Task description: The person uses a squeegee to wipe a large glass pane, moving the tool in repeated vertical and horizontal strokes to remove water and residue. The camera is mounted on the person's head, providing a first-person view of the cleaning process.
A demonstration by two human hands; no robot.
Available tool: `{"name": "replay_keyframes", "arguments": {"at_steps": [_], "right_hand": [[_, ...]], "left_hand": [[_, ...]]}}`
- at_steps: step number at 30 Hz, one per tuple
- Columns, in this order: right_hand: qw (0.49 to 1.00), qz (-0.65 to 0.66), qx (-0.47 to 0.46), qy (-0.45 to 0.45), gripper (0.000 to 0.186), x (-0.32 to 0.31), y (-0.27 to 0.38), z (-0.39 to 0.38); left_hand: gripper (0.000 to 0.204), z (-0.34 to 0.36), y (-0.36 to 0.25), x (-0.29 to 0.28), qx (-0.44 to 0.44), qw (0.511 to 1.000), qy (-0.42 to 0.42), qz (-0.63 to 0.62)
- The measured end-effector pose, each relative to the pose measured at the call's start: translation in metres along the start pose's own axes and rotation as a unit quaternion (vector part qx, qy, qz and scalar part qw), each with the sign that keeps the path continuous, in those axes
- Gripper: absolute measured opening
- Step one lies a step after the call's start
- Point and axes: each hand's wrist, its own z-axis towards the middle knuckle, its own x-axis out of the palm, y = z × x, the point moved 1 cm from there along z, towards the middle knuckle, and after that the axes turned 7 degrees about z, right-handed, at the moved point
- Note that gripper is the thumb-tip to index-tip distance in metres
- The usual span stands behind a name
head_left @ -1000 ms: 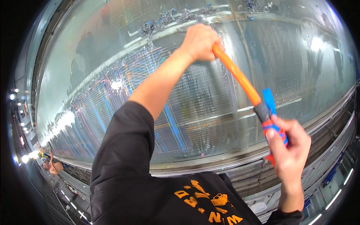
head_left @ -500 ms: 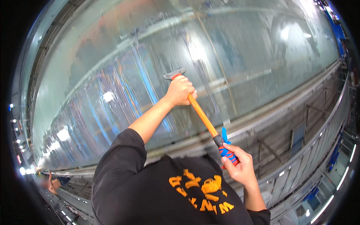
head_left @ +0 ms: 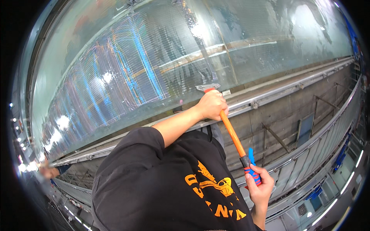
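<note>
My left hand (head_left: 213, 104) is wrapped round the orange shaft (head_left: 233, 134) of a long scraper, just below its flat head (head_left: 207, 86). The head is at the near edge of a large, wet glass-like surface (head_left: 254, 59), which carries streaks, fine lines and patches of blue and other colours. At the other end of the tool, my right hand (head_left: 259, 184) holds a handle wrapped in red and blue, with the thumb along it and a loose blue strip above. A black sleeve covers my left upper arm.
A metal rail (head_left: 277, 87) runs along the near side of the surface. Beyond it, to the right, are a grey metal structure with braces (head_left: 277, 136) and several strip lights. Another person (head_left: 52, 172), blurred and partly visible, is at the far left beside the rail.
The scraper and both my hands have moved down from the upper part of the surface toward my body and its near edge. My grip on the tool looks kept.
</note>
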Motion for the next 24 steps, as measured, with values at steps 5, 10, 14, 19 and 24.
{"name": "replay_keyframes", "arguments": {"at_steps": [5,10,14,19,24], "right_hand": [[0.999,-0.021,-0.023,0.015,0.024,-0.005,0.063,0.038],[0.996,-0.072,-0.049,0.027,0.022,0.008,0.116,0.073],[0.994,-0.074,-0.072,0.032,0.022,0.037,0.135,0.115],[0.997,-0.055,-0.042,0.033,0.021,0.067,0.229,0.178],[0.965,-0.063,-0.246,0.066,0.013,0.095,0.263,0.234]], "left_hand": [[0.013,0.020,0.026,-0.008,-0.038,0.998,0.047,0.004],[0.011,0.040,0.063,-0.030,-0.069,0.996,0.052,0.002],[0.011,0.071,0.124,-0.065,-0.042,0.996,0.013,0.071],[0.019,0.123,0.190,-0.120,0.001,0.994,-0.051,0.095],[0.020,0.165,0.257,-0.155,0.037,0.990,-0.065,0.122]]}}
